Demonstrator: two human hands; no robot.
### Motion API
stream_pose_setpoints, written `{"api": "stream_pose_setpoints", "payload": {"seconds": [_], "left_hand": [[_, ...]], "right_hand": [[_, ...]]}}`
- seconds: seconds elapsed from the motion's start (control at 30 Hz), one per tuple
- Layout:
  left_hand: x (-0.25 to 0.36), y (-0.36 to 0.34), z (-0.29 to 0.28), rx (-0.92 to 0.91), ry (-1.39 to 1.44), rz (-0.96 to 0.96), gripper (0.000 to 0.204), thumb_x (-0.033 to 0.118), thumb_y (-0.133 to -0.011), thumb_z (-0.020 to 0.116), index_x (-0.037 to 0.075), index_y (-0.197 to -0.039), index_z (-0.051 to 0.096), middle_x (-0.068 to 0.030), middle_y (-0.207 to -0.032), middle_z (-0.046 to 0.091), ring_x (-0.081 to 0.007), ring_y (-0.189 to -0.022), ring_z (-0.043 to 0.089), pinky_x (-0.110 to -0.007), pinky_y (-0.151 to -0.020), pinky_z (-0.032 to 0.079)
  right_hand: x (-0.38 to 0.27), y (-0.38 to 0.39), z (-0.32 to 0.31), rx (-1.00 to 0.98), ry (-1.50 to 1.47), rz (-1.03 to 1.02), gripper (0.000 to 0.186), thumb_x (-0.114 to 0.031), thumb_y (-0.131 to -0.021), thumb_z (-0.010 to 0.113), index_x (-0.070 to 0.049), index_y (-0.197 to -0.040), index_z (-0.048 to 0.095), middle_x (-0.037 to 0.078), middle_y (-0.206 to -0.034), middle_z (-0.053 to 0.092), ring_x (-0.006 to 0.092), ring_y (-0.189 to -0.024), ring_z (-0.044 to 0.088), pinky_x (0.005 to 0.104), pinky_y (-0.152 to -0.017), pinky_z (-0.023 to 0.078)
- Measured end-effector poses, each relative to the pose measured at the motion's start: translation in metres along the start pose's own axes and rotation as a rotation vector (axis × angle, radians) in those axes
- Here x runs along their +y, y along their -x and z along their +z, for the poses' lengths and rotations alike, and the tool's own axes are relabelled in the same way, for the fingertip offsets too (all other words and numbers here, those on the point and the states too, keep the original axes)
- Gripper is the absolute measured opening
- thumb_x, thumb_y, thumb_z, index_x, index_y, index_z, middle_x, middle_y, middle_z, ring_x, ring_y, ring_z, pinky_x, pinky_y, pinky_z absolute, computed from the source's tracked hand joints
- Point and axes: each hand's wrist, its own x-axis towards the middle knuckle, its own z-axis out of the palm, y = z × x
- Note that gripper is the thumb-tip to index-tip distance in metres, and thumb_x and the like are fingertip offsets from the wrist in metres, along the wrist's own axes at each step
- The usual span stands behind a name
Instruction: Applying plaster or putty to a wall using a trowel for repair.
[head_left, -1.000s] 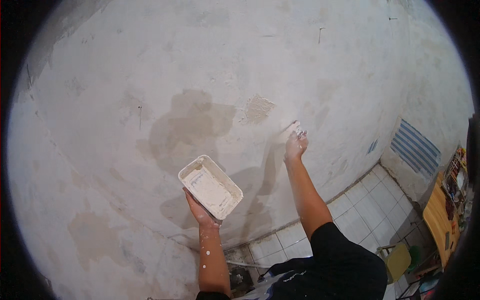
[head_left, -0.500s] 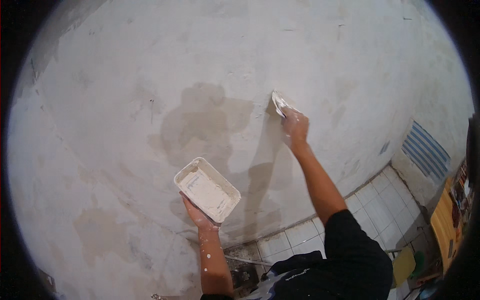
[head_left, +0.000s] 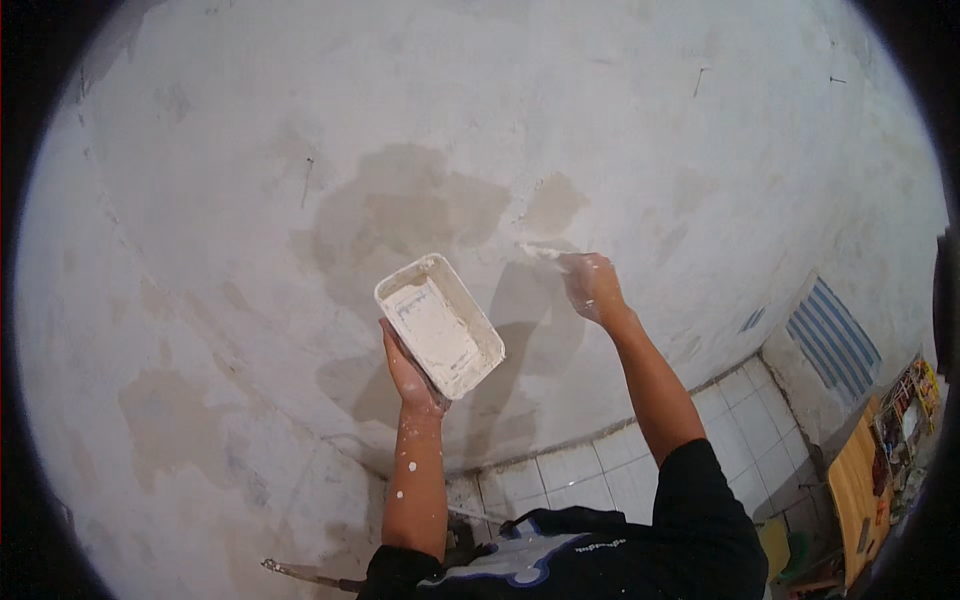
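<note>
White tub (head_left: 465, 302) with pale paste (head_left: 440, 340) inside sits tilted on my head view, held up by the left hand (head_left: 410, 375) from its near side, most of those fingers hidden from me. Right hand (head_left: 592, 287) has its fingers closed on a paste-smeared scraper (head_left: 543, 252) below a beige patch (head_left: 555, 203) on the wall (head_left: 600, 130); I can't tell if the edge touches. Wooden table (head_left: 852, 480) and blue striped panel (head_left: 835, 338) far right.

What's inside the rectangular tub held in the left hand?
Off-white paste covers much of the bottom of the tub, with residue smeared on the inner walls. How deep the paste goes, and anything buried under it, cannot be seen.
</note>
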Motion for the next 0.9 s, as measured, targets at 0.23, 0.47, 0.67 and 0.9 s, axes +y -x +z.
{"api": "stream_pose_setpoints", "payload": {"seconds": [0.23,0.47,0.67,0.9], "left_hand": [[-0.009,0.008,0.005,0.108,-0.090,0.062,0.059,0.054,-0.099,0.030,0.011,-0.137,0.041,-0.0073,-0.132,0.050,-0.0257,-0.117,0.053,-0.040,-0.098,0.046],[-0.012,0.005,0.006,0.172,-0.059,0.155,0.059,0.053,-0.099,0.031,0.011,-0.138,0.041,-0.0072,-0.134,0.049,-0.0249,-0.119,0.051,-0.039,-0.100,0.044],[-0.016,0.003,0.020,0.257,-0.081,0.197,0.059,0.054,-0.098,0.032,0.011,-0.138,0.040,-0.0071,-0.136,0.047,-0.0248,-0.121,0.049,-0.039,-0.101,0.042],[-0.015,0.007,0.025,0.280,-0.115,0.242,0.061,0.055,-0.098,0.033,0.010,-0.139,0.040,-0.0074,-0.137,0.047,-0.0258,-0.122,0.048,-0.040,-0.102,0.040]], "right_hand": [[0.015,-0.052,-0.060,0.638,-0.347,0.074,0.039,0.009,-0.074,0.048,0.000,-0.108,0.063,0.023,-0.086,0.065,0.0369,-0.079,0.064,0.0339,-0.069,0.050],[0.017,-0.034,-0.001,0.459,-0.061,-0.074,0.047,0.010,-0.074,0.049,-0.008,-0.115,0.062,0.016,-0.112,0.065,0.0344,-0.100,0.063,0.0400,-0.084,0.052],[0.028,0.003,0.052,0.290,0.018,-0.031,0.059,0.008,-0.071,0.051,-0.014,-0.126,0.056,0.013,-0.118,0.062,0.0348,-0.099,0.062,0.0431,-0.083,0.052],[0.031,-0.005,0.009,0.262,-0.321,0.102,0.044,0.006,-0.072,0.051,-0.006,-0.113,0.062,0.021,-0.102,0.064,0.0396,-0.093,0.061,0.0454,-0.079,0.050]]}}
